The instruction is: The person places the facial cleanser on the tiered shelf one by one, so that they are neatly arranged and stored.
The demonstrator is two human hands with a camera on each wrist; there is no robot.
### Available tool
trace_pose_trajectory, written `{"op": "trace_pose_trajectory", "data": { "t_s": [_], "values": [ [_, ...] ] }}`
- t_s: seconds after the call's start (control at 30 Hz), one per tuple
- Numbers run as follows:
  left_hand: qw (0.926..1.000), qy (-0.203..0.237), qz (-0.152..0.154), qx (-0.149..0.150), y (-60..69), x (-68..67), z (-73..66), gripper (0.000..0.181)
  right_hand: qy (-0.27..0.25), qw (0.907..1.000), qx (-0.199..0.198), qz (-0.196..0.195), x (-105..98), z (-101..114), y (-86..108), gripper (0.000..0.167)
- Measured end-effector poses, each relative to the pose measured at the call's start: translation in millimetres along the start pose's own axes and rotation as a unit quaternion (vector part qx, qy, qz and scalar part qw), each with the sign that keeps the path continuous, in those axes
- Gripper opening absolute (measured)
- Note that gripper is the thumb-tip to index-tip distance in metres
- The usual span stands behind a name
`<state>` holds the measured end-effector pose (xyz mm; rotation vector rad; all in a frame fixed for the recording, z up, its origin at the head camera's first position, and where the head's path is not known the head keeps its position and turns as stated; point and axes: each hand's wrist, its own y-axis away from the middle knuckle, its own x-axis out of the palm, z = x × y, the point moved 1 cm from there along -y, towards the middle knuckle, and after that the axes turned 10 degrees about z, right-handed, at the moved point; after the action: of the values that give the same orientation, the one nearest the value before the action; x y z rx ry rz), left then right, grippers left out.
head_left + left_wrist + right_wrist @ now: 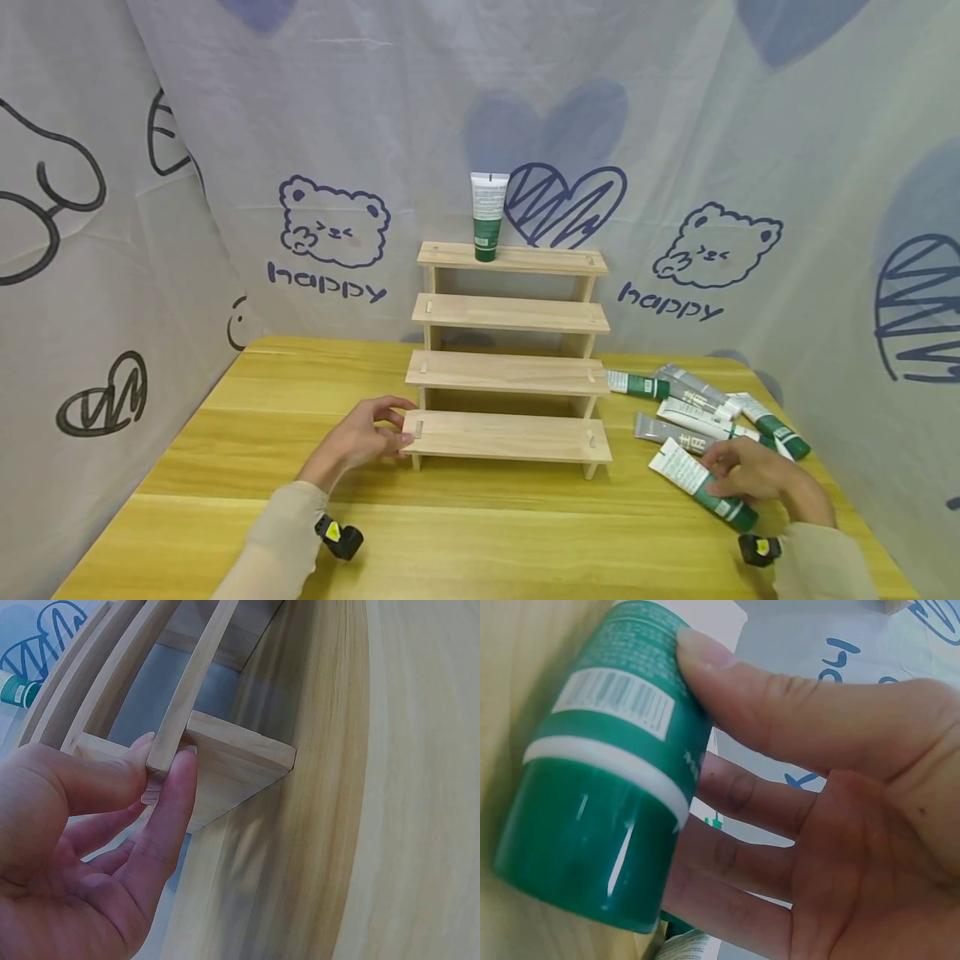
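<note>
A stepped wooden rack (510,435) with several shelves stands in the middle of the table. My left hand (369,432) pinches the left end of its lowest shelf (176,724) between thumb and fingers. On the top shelf a white and green tube (487,218) stands upright on its cap. At the right, my right hand (750,471) holds another white and green tube (697,482), thumb on one side and fingers on the other. In the right wrist view this tube's green cap (589,844) and barcode show close up. Whether it touches the table is unclear.
Behind the right hand lies a loose pile of tubes: a grey tube (686,385), a white tube (705,417), a green-capped tube (772,423) and others, partly overlapping. A patterned curtain (337,125) hangs around the wooden table (480,542).
</note>
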<state>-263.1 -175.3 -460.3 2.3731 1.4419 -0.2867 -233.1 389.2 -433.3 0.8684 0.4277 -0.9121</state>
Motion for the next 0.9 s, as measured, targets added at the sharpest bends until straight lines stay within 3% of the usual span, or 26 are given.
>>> {"op": "trace_pose_trajectory", "data": {
  "t_s": [0.43,0.73,0.9],
  "values": [
    [0.9999,0.008,0.006,0.005,0.9,1.3,-2.6,0.05,0.047,0.9953,-0.06,-0.06,-5.2,6.1,0.8,0.036],
    [0.9999,0.01,0.002,-0.003,0.3,1.4,-1.8,0.049,0.068,0.9927,-0.044,-0.09,-13.9,22.9,1.9,0.035],
    [1.0,0.006,0.0,-0.007,0.0,1.3,-0.9,0.048,0.095,0.9844,-0.073,-0.128,-16.8,29.6,5.1,0.032]
  ]
}}
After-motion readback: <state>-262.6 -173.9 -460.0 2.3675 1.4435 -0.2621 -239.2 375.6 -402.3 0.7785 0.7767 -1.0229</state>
